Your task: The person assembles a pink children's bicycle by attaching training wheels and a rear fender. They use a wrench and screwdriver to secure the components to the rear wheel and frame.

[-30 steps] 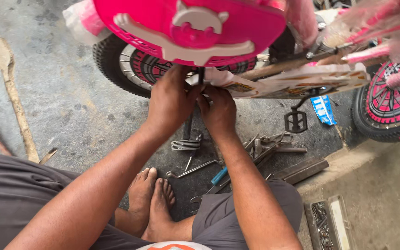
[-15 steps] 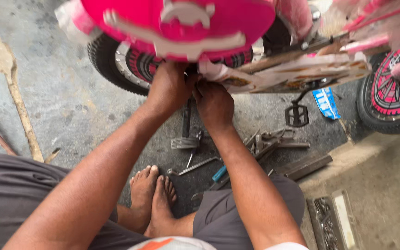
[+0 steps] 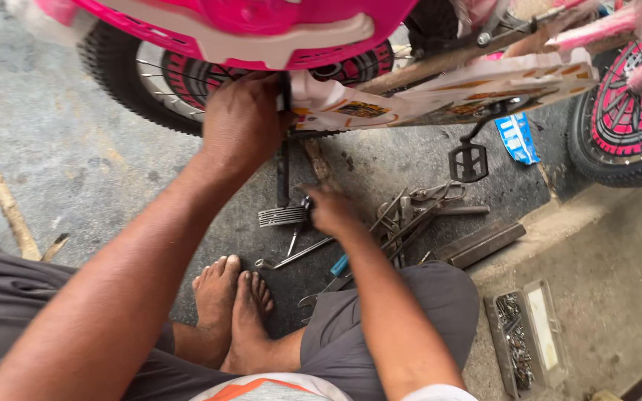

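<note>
Across the top of my feed sits the pink kids' bicycle point(image 3: 440, 78), easily the biggest thing in view. Its pink seat point(image 3: 247, 30) hangs right over the rear wheel point(image 3: 165, 82), and the second wheel point(image 3: 626, 119) pokes in at the far right, with a black pedal point(image 3: 468, 161) dangling below the frame. All of it rests on a worn concrete floor point(image 3: 61, 163).

Next down in size, I see the crouching person's bare feet point(image 3: 232, 312) tucked together at the bottom middle.

My left hand point(image 3: 243, 122) is up under the seat, fingers clenched around a dark upright post just beside the rear wheel. I honestly can't tell whether that's all it grips.

My right hand point(image 3: 332, 212) is lower down, over the floor at the edge of the tool pile point(image 3: 410, 215), which is a heap of wrenches and metal bits lying between the bike and my knee. The fingers are curled downward, touching something there, but I can't make out whether they've closed on anything.

Smaller stuff: a flat metal bar point(image 3: 481, 243) sits just right of the pile, a clear plastic parts box point(image 3: 525, 338) holds screws near the bottom right, and a blue packet point(image 3: 518, 139) lies under the frame.
</note>
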